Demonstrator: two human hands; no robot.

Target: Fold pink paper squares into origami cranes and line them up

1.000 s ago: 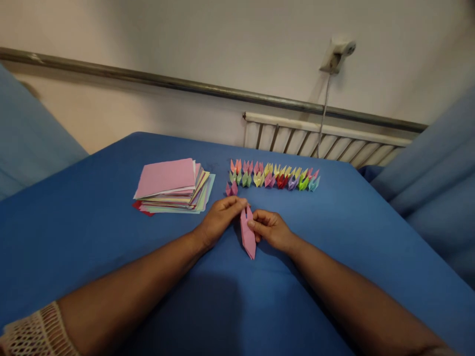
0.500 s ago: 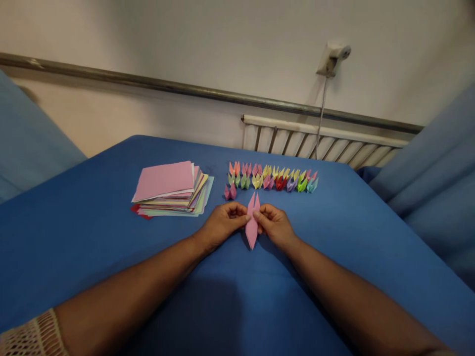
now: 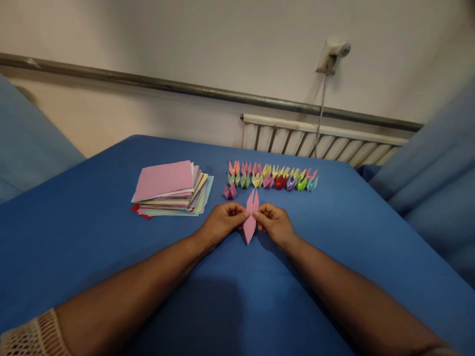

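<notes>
Pink folded paper (image 3: 250, 225), long and narrow, is between your two hands over the middle of the blue desk (image 3: 92, 247). Its two slim points face away from you, its single point toward you. Contact with the desk: cannot tell.

Left hand (image 3: 220, 222): your thumb and fingers pinch the paper's left edge, thumb on top. Right hand (image 3: 277, 227): your thumb and fingers pinch the right edge, thumb also on top. Thumb tips nearly meet across the paper.

Just beyond your left hand, one dark pink folded figure (image 3: 230, 191) stands by itself. Behind it, two rows of small paper figures (image 3: 281, 183): coral, pink, yellow, green, red, purple, light blue. To your left, well apart from the paper, lies an uneven stack of coloured sheets (image 3: 165, 180), pink uppermost, red showing at the bottom.

Beyond the desk: white radiator (image 3: 282, 122), metal rail (image 3: 185, 89), wall socket (image 3: 328, 59) with a cord (image 3: 323, 91) hanging from it.
</notes>
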